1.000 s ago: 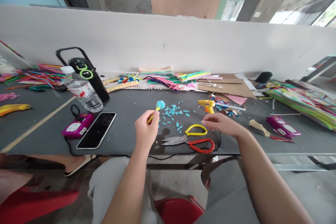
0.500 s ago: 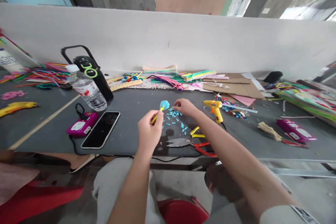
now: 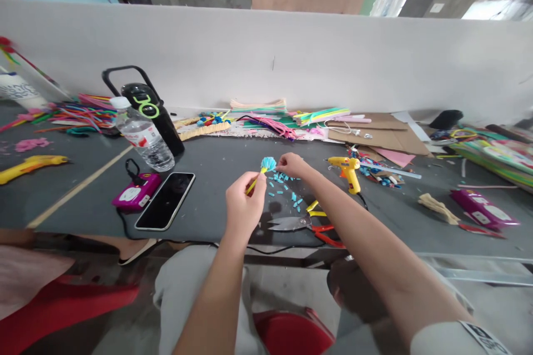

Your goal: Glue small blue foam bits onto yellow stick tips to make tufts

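My left hand [image 3: 246, 198] is closed around the yellow stem of a small pipe-cleaner flower [image 3: 268, 164] with a fluffy blue head. Just right of the flower head, my right hand [image 3: 293, 165] has its fingers pinched together; what lies between the fingertips is too small to make out. Short blue pieces [image 3: 294, 198] are scattered on the table below both hands. Near my right forearm lie scissors [image 3: 291, 224] with red handles, partly covering or touching a yellow-handled tool [image 3: 315, 209].
A yellow glue gun [image 3: 348, 171] stands right of my right hand. To the left are a phone [image 3: 165, 202], a purple box [image 3: 137, 193], a water bottle [image 3: 145, 138] and a black flask [image 3: 169, 130]. Bundles of pipe cleaners [image 3: 322, 116] line the white partition [image 3: 200, 55].
My right hand has moved in toward the blue flower head, away from the loose pieces. The left hand still holds the flower; the whole view has shifted slightly.
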The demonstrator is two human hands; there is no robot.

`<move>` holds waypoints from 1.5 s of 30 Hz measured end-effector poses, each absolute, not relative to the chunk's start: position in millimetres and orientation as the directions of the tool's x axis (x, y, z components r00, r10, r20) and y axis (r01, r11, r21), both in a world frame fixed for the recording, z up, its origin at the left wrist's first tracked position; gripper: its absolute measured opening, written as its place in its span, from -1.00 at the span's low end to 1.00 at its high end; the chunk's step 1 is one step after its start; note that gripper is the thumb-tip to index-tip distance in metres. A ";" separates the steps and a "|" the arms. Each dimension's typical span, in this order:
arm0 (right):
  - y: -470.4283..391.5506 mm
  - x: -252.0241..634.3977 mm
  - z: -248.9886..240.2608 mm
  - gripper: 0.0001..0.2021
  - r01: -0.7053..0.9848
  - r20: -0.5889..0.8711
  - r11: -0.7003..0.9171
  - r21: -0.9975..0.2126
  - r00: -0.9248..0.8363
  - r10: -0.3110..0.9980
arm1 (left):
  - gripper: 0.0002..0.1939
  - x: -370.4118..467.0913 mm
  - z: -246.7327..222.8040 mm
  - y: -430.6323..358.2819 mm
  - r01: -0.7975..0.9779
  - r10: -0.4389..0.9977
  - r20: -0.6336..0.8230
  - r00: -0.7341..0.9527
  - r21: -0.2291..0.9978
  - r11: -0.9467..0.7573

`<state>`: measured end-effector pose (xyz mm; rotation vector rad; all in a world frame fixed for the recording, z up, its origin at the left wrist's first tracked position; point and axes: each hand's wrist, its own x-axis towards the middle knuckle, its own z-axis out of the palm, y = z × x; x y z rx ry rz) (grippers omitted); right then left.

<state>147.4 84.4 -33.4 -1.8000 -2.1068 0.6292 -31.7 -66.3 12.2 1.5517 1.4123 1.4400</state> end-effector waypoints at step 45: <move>-80.2 180.4 -5.8 -0.72 -0.128 0.149 0.123 -0.984 -0.211 0.966 | -0.66 27.3 -14.6 -81.8 0.110 0.957 0.280 -0.071 0.956 -0.272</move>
